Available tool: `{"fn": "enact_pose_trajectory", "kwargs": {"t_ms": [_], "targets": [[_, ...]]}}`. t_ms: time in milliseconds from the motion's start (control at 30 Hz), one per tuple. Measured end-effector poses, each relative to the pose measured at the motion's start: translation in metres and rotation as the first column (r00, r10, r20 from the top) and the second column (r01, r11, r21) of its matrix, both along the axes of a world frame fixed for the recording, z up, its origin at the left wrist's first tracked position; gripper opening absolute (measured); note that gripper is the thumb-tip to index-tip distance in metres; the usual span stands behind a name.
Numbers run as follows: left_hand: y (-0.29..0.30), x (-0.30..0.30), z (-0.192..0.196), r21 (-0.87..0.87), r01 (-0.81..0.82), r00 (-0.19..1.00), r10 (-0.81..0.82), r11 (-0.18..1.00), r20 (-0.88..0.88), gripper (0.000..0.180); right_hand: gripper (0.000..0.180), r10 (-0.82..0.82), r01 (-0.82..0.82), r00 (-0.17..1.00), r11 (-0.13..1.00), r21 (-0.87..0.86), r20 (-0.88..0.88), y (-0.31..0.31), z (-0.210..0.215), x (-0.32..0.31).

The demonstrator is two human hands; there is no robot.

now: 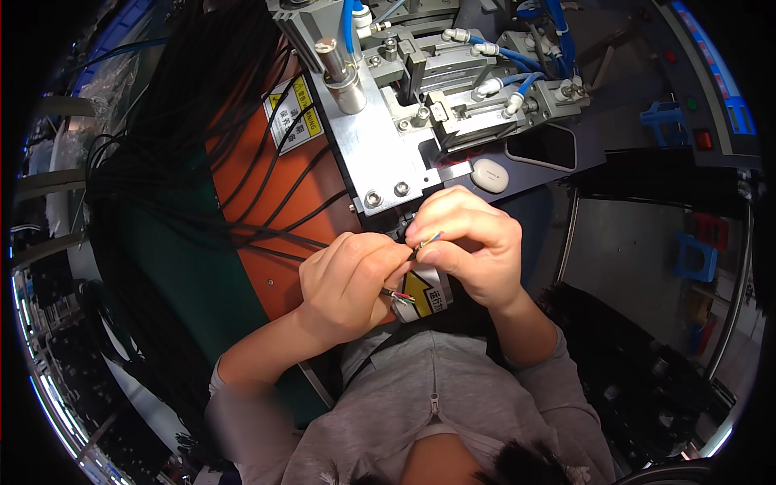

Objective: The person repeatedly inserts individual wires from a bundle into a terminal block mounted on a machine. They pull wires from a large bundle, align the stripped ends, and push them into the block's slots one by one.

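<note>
In front of my body, just below the machine's metal plate, my two hands meet at the fingertips. My left hand (343,279) pinches a thin black cable, whose stripped end shows fine coloured wires (431,241). Those wires lie between the thumb and fingers of my right hand (482,249), which is closed on them. A second cable end with red, green and white wires (402,298) sticks out beneath my left hand, and its cable runs back under the palm. The black cables (275,234) trail in from the left toward my left hand.
A machine with a bolted metal plate (376,153), air cylinders and blue tubes (525,65) stands ahead. A white earbud case (489,175) and a phone (546,147) lie right of it. Thick black cable bundles (137,178) hang at left. A control panel (707,89) stands at far right.
</note>
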State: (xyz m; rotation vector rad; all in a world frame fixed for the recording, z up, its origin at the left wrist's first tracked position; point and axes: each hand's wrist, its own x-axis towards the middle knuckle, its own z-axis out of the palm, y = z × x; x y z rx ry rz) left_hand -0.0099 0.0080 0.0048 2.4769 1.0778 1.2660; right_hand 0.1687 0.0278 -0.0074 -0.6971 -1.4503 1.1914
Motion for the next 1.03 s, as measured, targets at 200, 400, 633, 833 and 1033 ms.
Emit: {"fn": "enact_pose_trajectory", "kwargs": {"t_ms": [200, 400, 633, 833, 1033], "targets": [[-0.003, 0.004, 0.002, -0.038, -0.012, 1.0, 0.011, 0.999, -0.012, 0.023, 0.014, -0.029, -0.039, 0.966, 0.966, -0.257, -0.256, -0.006, 0.002, -0.005], [0.001, 0.003, 0.0, 0.006, 0.007, 1.0, -0.007, 1.0, -0.026, 0.028, 0.012, 0.004, -0.103, 0.947, 0.951, -0.292, -0.321, -0.006, 0.002, -0.003], [0.0, 0.001, -0.005, 0.019, -0.031, 0.998, 0.032, 0.999, -0.054, 0.026, 0.018, -0.351, 0.299, 0.92, 0.916, 0.266, 0.173, -0.007, 0.008, -0.009], [0.001, -0.003, -0.002, 0.106, -0.087, 0.971, 0.108, 0.991, -0.215, 0.025, 0.015, -0.209, 0.18, 0.883, 0.978, 0.107, 0.421, -0.004, 0.013, 0.007], [0.002, -0.003, -0.003, 0.115, -0.074, 0.972, 0.098, 0.991, -0.212, 0.03, 0.018, 0.219, -0.142, 0.972, 0.846, -0.514, 0.091, -0.001, 0.004, 0.021]]}}
